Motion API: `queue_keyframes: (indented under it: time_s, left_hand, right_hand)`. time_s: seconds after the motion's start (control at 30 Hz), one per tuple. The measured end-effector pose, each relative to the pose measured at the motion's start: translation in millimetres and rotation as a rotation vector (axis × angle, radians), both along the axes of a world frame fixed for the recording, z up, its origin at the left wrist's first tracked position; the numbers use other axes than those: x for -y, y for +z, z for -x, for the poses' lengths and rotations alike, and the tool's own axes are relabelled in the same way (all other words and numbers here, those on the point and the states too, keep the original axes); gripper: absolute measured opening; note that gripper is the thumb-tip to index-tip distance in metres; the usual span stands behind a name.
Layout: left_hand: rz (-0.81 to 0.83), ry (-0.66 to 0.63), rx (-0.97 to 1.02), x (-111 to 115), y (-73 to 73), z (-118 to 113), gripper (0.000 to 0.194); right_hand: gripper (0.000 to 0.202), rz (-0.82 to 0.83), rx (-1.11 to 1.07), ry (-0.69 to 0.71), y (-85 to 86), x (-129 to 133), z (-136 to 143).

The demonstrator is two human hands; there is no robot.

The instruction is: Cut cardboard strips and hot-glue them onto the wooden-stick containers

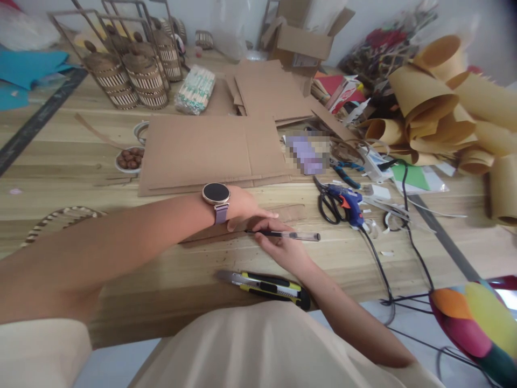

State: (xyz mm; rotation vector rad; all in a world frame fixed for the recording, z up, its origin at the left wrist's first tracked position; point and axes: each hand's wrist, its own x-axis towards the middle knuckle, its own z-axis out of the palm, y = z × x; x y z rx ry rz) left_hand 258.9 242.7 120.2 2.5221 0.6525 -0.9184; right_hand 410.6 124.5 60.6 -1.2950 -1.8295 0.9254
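Observation:
A narrow brown cardboard strip (210, 233) lies on the wooden table near its front edge. My left hand (244, 207), below a watch with a purple strap, lies over the strip with its fingers spread. A black pen with a clear barrel (301, 236) is held in my right hand (278, 242), its tip pointing left at the strip beside my left thumb. Closer to my body, a yellow and black utility knife (266, 285) rests with its blade out to the left.
Cardboard sheets (197, 151) lie beyond my hands. To the right are black scissors (333, 207), a blue glue gun (348, 203) with its cable, and rolled brown paper (424, 97). A bowl of brown balls (130, 159) and woven lanterns (143, 81) stand at the left.

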Motion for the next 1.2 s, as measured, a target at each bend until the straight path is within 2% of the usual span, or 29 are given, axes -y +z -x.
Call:
queue_keyframes:
  time_s: [0.17,0.3,0.43,0.57,0.67,0.73,0.83,1.0,1.13,1.2]
  left_hand:
    - [-0.006,-0.03,0.033,1,6.9,0,0.123]
    - [0.006,-0.016,-0.036,-1,2.4,-4,0.128]
    - [-0.015,-0.012,0.003,-1,-1.1,-5,0.128]
    - [-0.002,-0.017,-0.047,2,7.7,-6,0.127]
    - [0.02,0.022,-0.042,4,14.1,-7,0.126]
    - [0.03,0.024,-0.051,4,15.0,-8,0.126]
    - [0.02,0.001,-0.075,3,12.5,-8,0.124]
    - [0.022,0.006,-0.04,1,9.2,-6,0.127]
    - [0.047,0.053,0.004,3,11.9,-4,0.124]
    - [0.061,0.093,0.088,4,13.5,-3,0.119]
  right_hand:
    - [0.008,-0.015,0.026,-0.012,0.7,-3,-2]
    - [0.011,-0.01,0.068,-0.066,1.5,-6,-20]
    - [0.014,-0.005,0.139,-0.232,-0.5,-5,-55]
    - [0.017,-0.02,0.21,-0.437,6.5,-1,-90]
    - [0.015,-0.055,0.235,-0.543,15.6,1,-103]
    - [0.014,-0.069,0.215,-0.561,18.5,3,-102]
    - [0.014,-0.053,0.12,-0.483,14.8,4,-83]
    - [0.013,0.021,-0.042,-0.209,2.7,3,-34]
    - [0.005,0.012,-0.027,-0.087,1.2,0,-7]
    - [0.004,0.007,-0.015,-0.056,0.9,0,0]
